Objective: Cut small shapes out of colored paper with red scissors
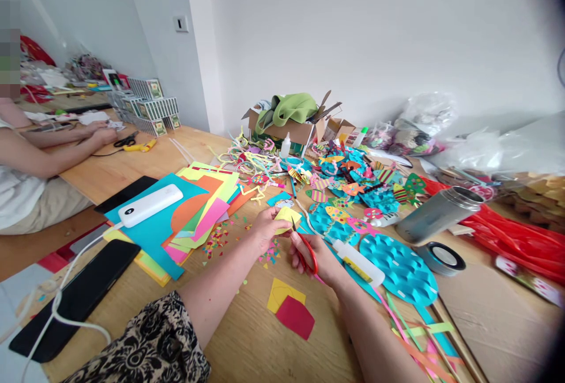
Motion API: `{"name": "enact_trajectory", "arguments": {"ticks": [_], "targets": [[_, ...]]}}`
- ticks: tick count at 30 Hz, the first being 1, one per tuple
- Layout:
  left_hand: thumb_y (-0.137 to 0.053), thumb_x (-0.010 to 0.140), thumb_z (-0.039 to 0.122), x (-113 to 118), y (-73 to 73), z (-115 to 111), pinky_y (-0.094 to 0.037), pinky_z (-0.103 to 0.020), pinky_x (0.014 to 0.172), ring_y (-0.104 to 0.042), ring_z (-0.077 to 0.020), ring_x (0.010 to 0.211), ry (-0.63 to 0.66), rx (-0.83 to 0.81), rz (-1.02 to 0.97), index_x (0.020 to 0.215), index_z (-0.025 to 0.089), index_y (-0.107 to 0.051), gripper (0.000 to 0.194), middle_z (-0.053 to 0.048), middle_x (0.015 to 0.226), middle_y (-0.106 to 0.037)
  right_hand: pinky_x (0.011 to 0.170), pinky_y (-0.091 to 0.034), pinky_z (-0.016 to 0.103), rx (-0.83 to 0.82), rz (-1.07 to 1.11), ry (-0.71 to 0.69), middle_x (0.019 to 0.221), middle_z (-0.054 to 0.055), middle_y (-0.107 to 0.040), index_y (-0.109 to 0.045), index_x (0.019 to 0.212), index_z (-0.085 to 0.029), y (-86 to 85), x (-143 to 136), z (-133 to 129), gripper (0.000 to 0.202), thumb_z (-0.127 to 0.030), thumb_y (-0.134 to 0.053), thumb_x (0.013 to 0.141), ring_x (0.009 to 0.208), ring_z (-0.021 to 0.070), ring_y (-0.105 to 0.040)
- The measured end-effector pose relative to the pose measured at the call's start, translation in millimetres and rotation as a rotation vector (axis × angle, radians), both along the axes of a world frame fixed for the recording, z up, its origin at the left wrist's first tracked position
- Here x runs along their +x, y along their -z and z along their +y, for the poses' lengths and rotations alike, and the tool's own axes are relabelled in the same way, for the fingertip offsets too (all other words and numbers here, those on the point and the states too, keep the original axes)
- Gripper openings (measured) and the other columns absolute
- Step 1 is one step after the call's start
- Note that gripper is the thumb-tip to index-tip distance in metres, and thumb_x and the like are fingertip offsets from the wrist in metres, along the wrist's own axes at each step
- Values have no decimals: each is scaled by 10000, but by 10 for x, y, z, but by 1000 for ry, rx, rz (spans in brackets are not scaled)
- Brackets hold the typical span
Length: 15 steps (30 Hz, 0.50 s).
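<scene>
My left hand (pixel 263 231) pinches a piece of yellow paper (pixel 288 216) above the wooden table. Red-handled scissors (pixel 309 250) are gripped in my right hand (pixel 324 257), their blades meeting the edge of that paper. Below my hands lie a yellow square (pixel 278 293) with a drawn curve and a dark red paper piece (pixel 296 317) overlapping it. Small coloured paper scraps (pixel 216 242) are scattered left of my left hand. A white glue bottle (pixel 359 262) rests on its side to the right of my right hand.
Coloured paper sheets (pixel 207 195), a white power bank (pixel 150 205) and a black phone (pixel 75 300) lie left. Paper fish (pixel 338 213), a blue textured oval (pixel 399 268) and a steel flask (pixel 439 215) stand or lie right. Another person's hands (pixel 103 133) are at the far left.
</scene>
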<state>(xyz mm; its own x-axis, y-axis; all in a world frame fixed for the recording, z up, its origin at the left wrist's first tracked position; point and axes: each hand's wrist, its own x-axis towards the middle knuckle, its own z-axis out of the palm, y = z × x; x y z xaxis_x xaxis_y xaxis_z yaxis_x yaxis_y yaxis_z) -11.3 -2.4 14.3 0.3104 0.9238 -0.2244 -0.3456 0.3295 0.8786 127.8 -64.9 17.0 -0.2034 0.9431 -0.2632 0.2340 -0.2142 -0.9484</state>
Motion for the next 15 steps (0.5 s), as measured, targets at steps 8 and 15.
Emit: {"name": "enact_trajectory", "arguments": {"ticks": [8,15], "targets": [[-743,512,112,1,-25,-4,-460,-238,570,-582,-112,570,-6,-18,7,790,147,-638,299,-14,701,-652,274,-314,160,7,-1,-1,495,-19,-573,-544,691,-166,8,7,0,613,-770,-481,775,341,78,-489],[-727,529,113,-11,-72,-24,-483,-255,582,-577,-112,560,-1,-27,-2,802,145,-603,301,-5,672,-631,275,-313,149,11,6,0,494,-13,-576,-542,689,-160,11,10,2,617,-770,-489,773,339,72,-484]]}}
